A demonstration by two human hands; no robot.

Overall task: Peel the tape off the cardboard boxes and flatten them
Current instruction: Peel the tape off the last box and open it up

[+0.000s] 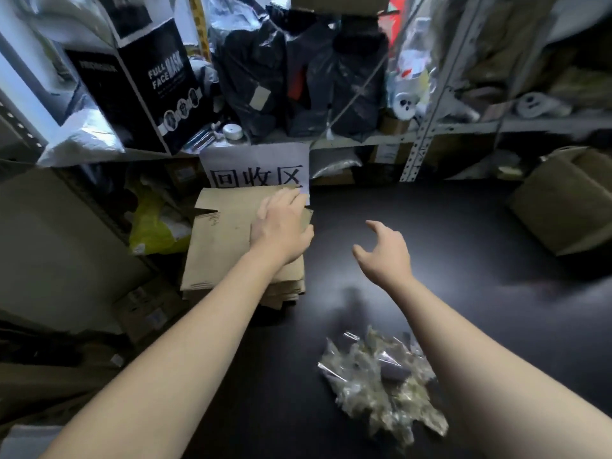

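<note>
1. Dark surface [447, 233]: carries all the task items and runs from the near edge back to the foot of the shelving.
2. Metal shelving [427, 127]: perforated grey uprights along the far edge, shelves packed with goods.
3. Black plastic bags [298, 77]: on the shelf, centre, standing close together.
4. Black carton [142, 87]: on the shelf, left, tilted. White print reads "FULL FACE MASK". The smaller print below it is too blurred to read.
5. Stack of flattened cardboard boxes [218, 246]: lies at the far left edge of the dark surface, directly below the sign. The sheets are brown and roughly squared up. Small print on the top sheet is not legible.
6. Unflattened cardboard box [563, 200]: at the far right edge, tilted, well apart from the stack.
7. Paper sign [255, 164]: white, hanging from the shelf edge. Black characters read "回收区". Its lower edge is hidden behind the stack.
8. Wad of peeled tape [381, 382]: clear and crumpled, near the front edge, right of centre.
9. Yellow bag [152, 226]: just beside the stack, on its left.
10. Left hand [281, 226]: palm down on the top sheet at the stack's far right corner, fingers extended, pressing rather than gripping.
11. Right hand [384, 256]: in the air over the dark surface, right of the stack, fingers spread and loosely bent, released and empty.
12. Roll of tape [232, 131]: white, on the shelf just above the sign.
</note>
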